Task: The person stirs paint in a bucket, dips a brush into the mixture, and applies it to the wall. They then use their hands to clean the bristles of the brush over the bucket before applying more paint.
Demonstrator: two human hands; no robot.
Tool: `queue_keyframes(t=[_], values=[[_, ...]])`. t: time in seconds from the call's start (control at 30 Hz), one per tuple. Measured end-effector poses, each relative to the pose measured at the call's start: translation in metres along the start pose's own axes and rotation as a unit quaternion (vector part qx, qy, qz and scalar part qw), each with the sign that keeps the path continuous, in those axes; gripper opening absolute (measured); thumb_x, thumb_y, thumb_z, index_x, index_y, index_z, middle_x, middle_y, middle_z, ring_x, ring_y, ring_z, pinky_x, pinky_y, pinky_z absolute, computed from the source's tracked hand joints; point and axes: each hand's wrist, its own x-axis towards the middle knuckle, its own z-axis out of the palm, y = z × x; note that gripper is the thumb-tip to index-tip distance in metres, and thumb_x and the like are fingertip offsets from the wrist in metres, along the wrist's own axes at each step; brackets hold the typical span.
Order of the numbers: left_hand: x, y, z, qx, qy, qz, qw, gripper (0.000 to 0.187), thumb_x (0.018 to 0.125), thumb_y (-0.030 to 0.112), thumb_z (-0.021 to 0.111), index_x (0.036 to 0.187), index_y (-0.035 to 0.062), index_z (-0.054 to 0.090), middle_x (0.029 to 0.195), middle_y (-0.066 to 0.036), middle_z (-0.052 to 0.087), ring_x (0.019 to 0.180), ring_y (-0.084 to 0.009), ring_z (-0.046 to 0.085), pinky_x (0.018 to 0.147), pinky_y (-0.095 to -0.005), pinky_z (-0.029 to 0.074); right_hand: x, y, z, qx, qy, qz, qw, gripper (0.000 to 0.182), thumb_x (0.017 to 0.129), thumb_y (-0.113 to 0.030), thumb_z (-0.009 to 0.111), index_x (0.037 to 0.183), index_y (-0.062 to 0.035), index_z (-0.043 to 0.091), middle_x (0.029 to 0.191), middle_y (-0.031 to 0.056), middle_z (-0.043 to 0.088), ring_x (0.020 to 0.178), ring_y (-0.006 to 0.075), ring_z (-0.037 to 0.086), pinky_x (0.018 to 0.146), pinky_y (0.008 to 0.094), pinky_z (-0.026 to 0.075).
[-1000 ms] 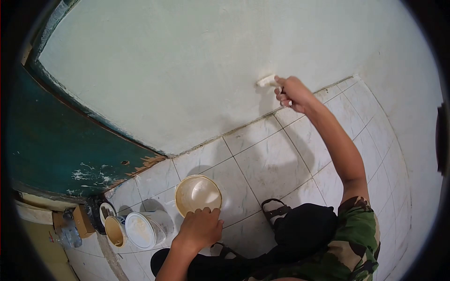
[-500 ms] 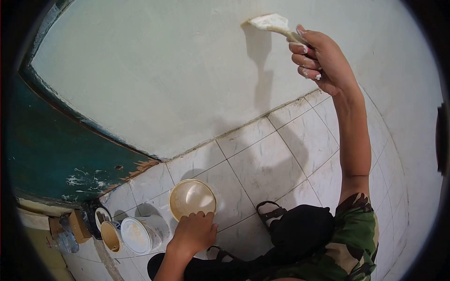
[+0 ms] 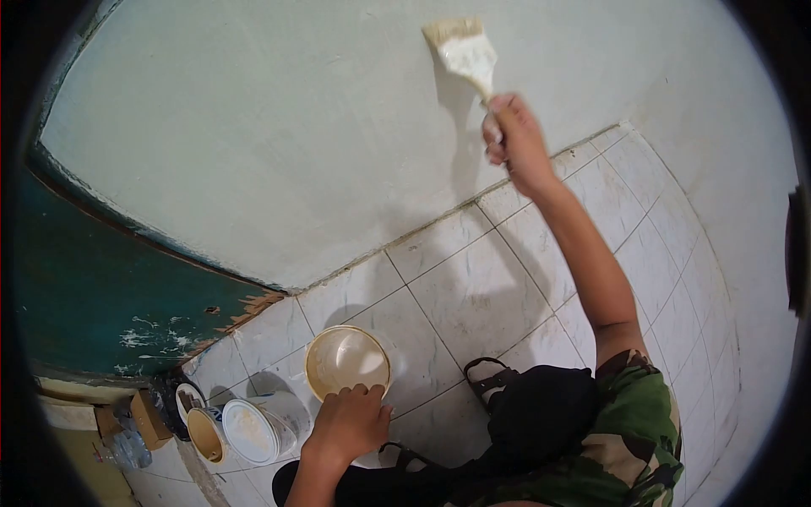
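My right hand grips the handle of a wide paintbrush. White paint coats the brush's middle, and its tan bristles point up and left against or close to the pale wall. Whether they touch it cannot be made out. Low in the view, my left hand has its fingers curled over the near rim of a cream bucket, which has some pale paint inside and stands on the tiled floor.
A lidded white bucket, a smaller open tub, a cardboard box and a plastic bottle stand at the lower left. Above them is a dark green door. My sandalled feet are on the tiles.
My right hand has moved left and down. The brush has turned from nearly sideways to bristles up, showing its broad face. My left hand stays on the bucket rim.
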Motion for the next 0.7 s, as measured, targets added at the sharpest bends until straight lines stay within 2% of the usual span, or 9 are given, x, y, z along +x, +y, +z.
queue_keyframes(t=[0.1, 0.23, 0.33, 0.4, 0.43, 0.5, 0.6, 0.7], values=[[0.000, 0.001, 0.000, -0.007, -0.001, 0.006, 1.000, 0.027, 0.092, 0.027, 0.056, 0.100, 0.0015, 0.061, 0.089, -0.019, 0.064, 0.087, -0.0382, 0.064, 0.078, -0.0492, 0.047, 0.006, 0.076, -0.028, 0.000, 0.006, 0.048, 0.999, 0.019, 0.103, -0.034, 0.048, 0.096, -0.0165, 0.044, 0.065, -0.0035, 0.041, 0.048, 0.0056, 0.029, 0.043, 0.0217, 0.026], [0.001, 0.004, -0.002, -0.004, -0.011, 0.009, 1.000, 0.028, 0.091, 0.025, 0.056, 0.105, 0.0015, 0.061, 0.090, -0.022, 0.065, 0.085, -0.0416, 0.063, 0.077, -0.0492, 0.050, -0.017, 0.124, -0.044, 0.025, 0.028, 0.094, 0.995, 0.020, 0.102, -0.035, 0.049, 0.094, -0.0169, 0.045, 0.063, -0.0040, 0.041, 0.049, 0.0057, 0.030, 0.043, 0.0221, 0.026], [0.000, 0.006, -0.003, -0.016, -0.016, 0.013, 1.000, 0.028, 0.091, 0.025, 0.056, 0.104, 0.0006, 0.060, 0.089, -0.022, 0.065, 0.085, -0.0416, 0.063, 0.077, -0.0492, 0.050, -0.036, 0.157, -0.059, 0.030, 0.035, 0.136, 0.990, 0.024, 0.102, -0.039, 0.050, 0.099, -0.0147, 0.049, 0.063, -0.0047, 0.041, 0.048, 0.0055, 0.032, 0.042, 0.0228, 0.029], [-0.001, 0.007, -0.004, -0.008, -0.004, 0.030, 0.999, 0.029, 0.091, 0.025, 0.056, 0.105, -0.0004, 0.060, 0.089, -0.023, 0.065, 0.085, -0.0416, 0.064, 0.077, -0.0491, 0.050, -0.050, 0.175, -0.072, 0.015, 0.055, 0.210, 0.976, 0.023, 0.102, -0.037, 0.049, 0.098, -0.0138, 0.049, 0.063, -0.0042, 0.041, 0.048, 0.0061, 0.033, 0.042, 0.0239, 0.029], [-0.002, 0.007, -0.004, -0.008, -0.003, 0.029, 1.000, 0.029, 0.091, 0.025, 0.056, 0.105, -0.0004, 0.060, 0.089, -0.023, 0.065, 0.085, -0.0416, 0.064, 0.077, -0.0491, 0.050, -0.057, 0.181, -0.078, 0.015, 0.053, 0.210, 0.976, 0.023, 0.102, -0.037, 0.049, 0.098, -0.0138, 0.049, 0.063, -0.0042, 0.041, 0.048, 0.0061, 0.033, 0.042, 0.0239, 0.029], [-0.003, 0.009, -0.003, -0.012, -0.005, 0.033, 0.999, 0.030, 0.091, 0.025, 0.057, 0.107, -0.0009, 0.061, 0.090, -0.023, 0.065, 0.085, -0.0416, 0.064, 0.078, -0.0488, 0.050, -0.068, 0.188, -0.089, -0.013, 0.054, 0.298, 0.953, 0.022, 0.102, -0.033, 0.047, 0.095, -0.0128, 0.049, 0.063, -0.0038, 0.040, 0.049, 0.0066, 0.034, 0.042, 0.0249, 0.030], [-0.004, 0.011, -0.006, -0.005, -0.022, 0.024, 0.999, 0.031, 0.091, 0.025, 0.057, 0.109, -0.0008, 0.061, 0.092, -0.023, 0.066, 0.085, -0.0414, 0.065, 0.079, -0.0482, 0.051, -0.073, 0.186, -0.096, -0.030, 0.051, 0.341, 0.938, 0.022, 0.102, -0.031, 0.046, 0.091, -0.0115, 0.049, 0.062, -0.0030, 0.041, 0.049, 0.0078, 0.036, 0.042, 0.0254, 0.031], [-0.004, 0.011, -0.004, -0.003, -0.014, 0.028, 1.000, 0.031, 0.091, 0.025, 0.057, 0.109, -0.0006, 0.061, 0.093, -0.023, 0.066, 0.086, -0.0412, 0.065, 0.080, -0.0480, 0.051, -0.056, 0.169, -0.087, -0.032, 0.063, 0.315, 0.946, 0.024, 0.102, -0.028, 0.046, 0.087, -0.0089, 0.049, 0.063, -0.0011, 0.045, 0.049, 0.0094, 0.039, 0.042, 0.0264, 0.032]])
